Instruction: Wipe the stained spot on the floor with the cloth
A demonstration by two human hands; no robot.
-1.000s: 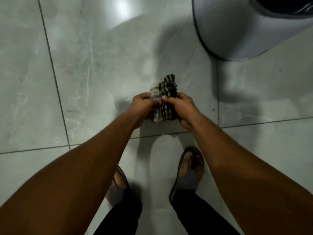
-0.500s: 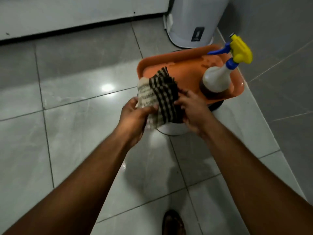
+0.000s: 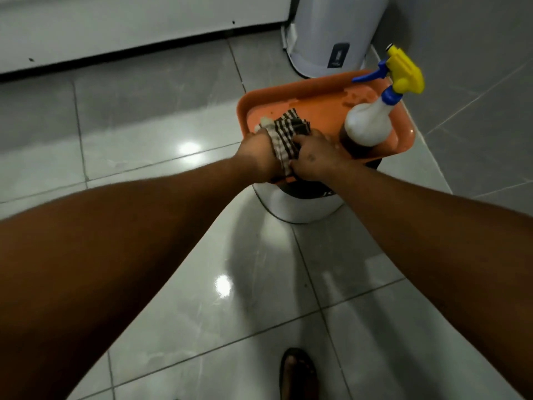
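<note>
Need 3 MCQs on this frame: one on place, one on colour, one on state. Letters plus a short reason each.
1. Where does the spray bottle stand?
A. on the floor
B. on the orange tray
C. in the white bin

2. What colour is the bottle's spray head?
A. yellow
B. red
C. green

3. How is the checked cloth held?
A. by the left hand alone
B. lying loose on the floor
C. gripped by the left hand and right hand together

Answers:
1 B: its base sits inside the tray rim.
2 A: the head is yellow with a blue trigger.
3 C: both hands close on the bunched cloth over the tray.
</note>
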